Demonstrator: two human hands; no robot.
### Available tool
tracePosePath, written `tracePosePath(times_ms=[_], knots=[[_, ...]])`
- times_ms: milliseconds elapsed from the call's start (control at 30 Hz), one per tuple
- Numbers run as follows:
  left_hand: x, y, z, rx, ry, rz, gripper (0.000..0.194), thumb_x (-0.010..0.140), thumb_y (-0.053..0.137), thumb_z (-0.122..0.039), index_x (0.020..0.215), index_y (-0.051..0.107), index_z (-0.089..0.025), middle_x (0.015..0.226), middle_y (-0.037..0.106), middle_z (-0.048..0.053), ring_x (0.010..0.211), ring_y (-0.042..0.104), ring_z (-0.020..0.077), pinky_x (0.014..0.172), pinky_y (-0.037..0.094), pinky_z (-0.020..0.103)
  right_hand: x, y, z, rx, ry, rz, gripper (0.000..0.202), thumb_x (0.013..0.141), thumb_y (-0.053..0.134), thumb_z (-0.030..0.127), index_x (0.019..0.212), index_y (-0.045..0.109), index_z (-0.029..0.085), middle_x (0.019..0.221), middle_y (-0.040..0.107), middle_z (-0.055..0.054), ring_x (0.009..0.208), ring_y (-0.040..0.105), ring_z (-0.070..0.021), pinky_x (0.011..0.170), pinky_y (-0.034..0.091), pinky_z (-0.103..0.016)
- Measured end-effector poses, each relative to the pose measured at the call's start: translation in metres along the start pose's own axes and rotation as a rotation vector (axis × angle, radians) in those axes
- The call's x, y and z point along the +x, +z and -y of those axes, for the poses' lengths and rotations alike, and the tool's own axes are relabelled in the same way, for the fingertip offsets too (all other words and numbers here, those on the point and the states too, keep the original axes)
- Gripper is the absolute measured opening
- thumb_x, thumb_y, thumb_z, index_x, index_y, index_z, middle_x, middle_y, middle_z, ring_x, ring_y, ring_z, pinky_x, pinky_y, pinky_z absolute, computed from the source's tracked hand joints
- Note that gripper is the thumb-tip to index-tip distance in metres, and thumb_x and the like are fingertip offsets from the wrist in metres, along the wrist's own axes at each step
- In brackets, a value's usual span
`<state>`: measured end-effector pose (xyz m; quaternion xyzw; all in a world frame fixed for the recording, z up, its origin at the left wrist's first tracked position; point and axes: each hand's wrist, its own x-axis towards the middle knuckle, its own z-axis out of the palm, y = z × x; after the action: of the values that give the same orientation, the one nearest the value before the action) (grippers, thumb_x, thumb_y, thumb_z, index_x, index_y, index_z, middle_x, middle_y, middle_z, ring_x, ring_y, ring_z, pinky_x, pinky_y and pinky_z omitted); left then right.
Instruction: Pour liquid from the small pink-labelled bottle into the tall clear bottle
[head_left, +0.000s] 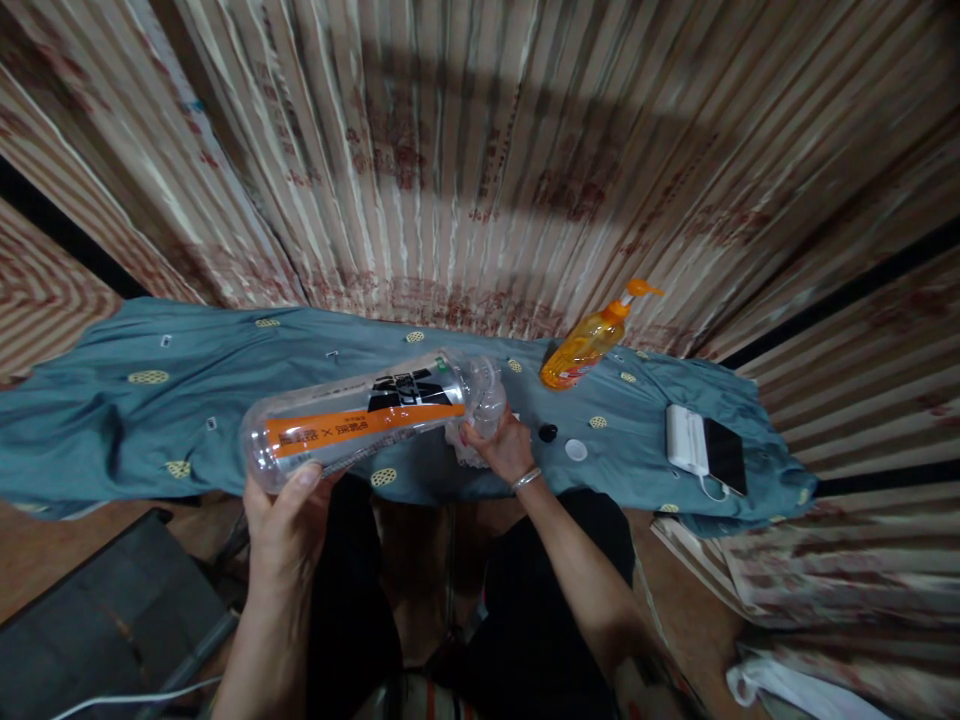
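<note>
A large clear plastic bottle (360, 415) with an orange, black and silver label lies tilted across my view, its base at the left. My left hand (289, 510) is wrapped round the base end, thumb on top. At the other end my right hand (506, 447), with a silver bracelet at the wrist, grips a small clear plastic container (486, 390) against the bottle's neck end. Crumpled clear plastic (466, 447) shows beneath them. Just right of my right hand, a black cap (548, 433) and a white round lid (576, 450) rest on the cloth.
An orange pump bottle (585, 350) stands toward the back of the blue-green cloth (217, 350). At the right lie a white device (686, 440) with a cable and a black phone (724, 456). Striped curtains (465, 150) hang behind. A dark panel (112, 620) is at lower left.
</note>
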<state>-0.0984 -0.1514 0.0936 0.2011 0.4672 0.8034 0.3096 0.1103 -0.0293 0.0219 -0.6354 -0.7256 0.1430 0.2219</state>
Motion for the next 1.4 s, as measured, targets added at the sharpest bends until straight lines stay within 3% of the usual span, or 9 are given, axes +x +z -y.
tracePosePath(times_ms=[367, 833, 1100, 1333, 1400], knots=[[0.0003, -0.0005, 0.0014, -0.006, 0.012, 0.022, 0.057, 0.049, 0.099, -0.040, 0.096, 0.077, -0.019, 0.089, 0.075, 0.006, 0.089, 0.072, 0.0260, 0.098, 0.059, 0.051, 0.0002, 0.0037, -0.0026, -0.015, -0.018, -0.028, 0.047, 0.084, 0.079, 0.042, 0.120, 0.064, 0.016, 0.105, 0.081, -0.015, 0.098, 0.080, -0.0298, 0.084, 0.062, -0.037], [-0.0007, 0.0035, -0.0025, -0.005, -0.011, -0.019, 0.053, 0.042, 0.101, -0.042, 0.085, 0.079, -0.019, 0.086, 0.078, 0.005, 0.079, 0.072, 0.0204, 0.086, 0.065, 0.040, 0.0004, 0.0007, 0.0001, 0.026, 0.000, 0.011, 0.045, 0.085, 0.080, 0.040, 0.119, 0.064, 0.015, 0.111, 0.081, -0.017, 0.101, 0.080, -0.0304, 0.087, 0.062, -0.038], [0.0005, 0.0042, -0.0018, -0.027, -0.019, -0.047, 0.061, 0.035, 0.103, -0.041, 0.087, 0.078, -0.021, 0.079, 0.076, 0.001, 0.075, 0.070, 0.0181, 0.076, 0.067, 0.034, -0.0001, 0.0036, -0.0047, 0.053, -0.010, -0.015, 0.045, 0.084, 0.080, 0.041, 0.116, 0.066, 0.014, 0.106, 0.081, -0.016, 0.100, 0.080, -0.0287, 0.085, 0.061, -0.034], [-0.0019, 0.0044, -0.0015, -0.037, -0.024, -0.062, 0.057, 0.036, 0.103, -0.040, 0.084, 0.079, -0.020, 0.082, 0.078, 0.002, 0.075, 0.072, 0.0174, 0.067, 0.066, 0.028, 0.0005, 0.0065, -0.0064, 0.043, -0.023, -0.034, 0.047, 0.084, 0.080, 0.041, 0.119, 0.064, 0.014, 0.107, 0.081, -0.017, 0.099, 0.080, -0.0303, 0.085, 0.061, -0.036], [-0.0021, 0.0046, -0.0015, -0.043, -0.020, -0.061, 0.059, 0.038, 0.103, -0.039, 0.090, 0.080, -0.021, 0.085, 0.079, 0.003, 0.076, 0.073, 0.0182, 0.067, 0.066, 0.029, 0.0007, 0.0063, -0.0059, 0.026, -0.019, -0.032, 0.048, 0.084, 0.080, 0.041, 0.119, 0.064, 0.013, 0.105, 0.081, -0.017, 0.097, 0.080, -0.0311, 0.083, 0.062, -0.038]])
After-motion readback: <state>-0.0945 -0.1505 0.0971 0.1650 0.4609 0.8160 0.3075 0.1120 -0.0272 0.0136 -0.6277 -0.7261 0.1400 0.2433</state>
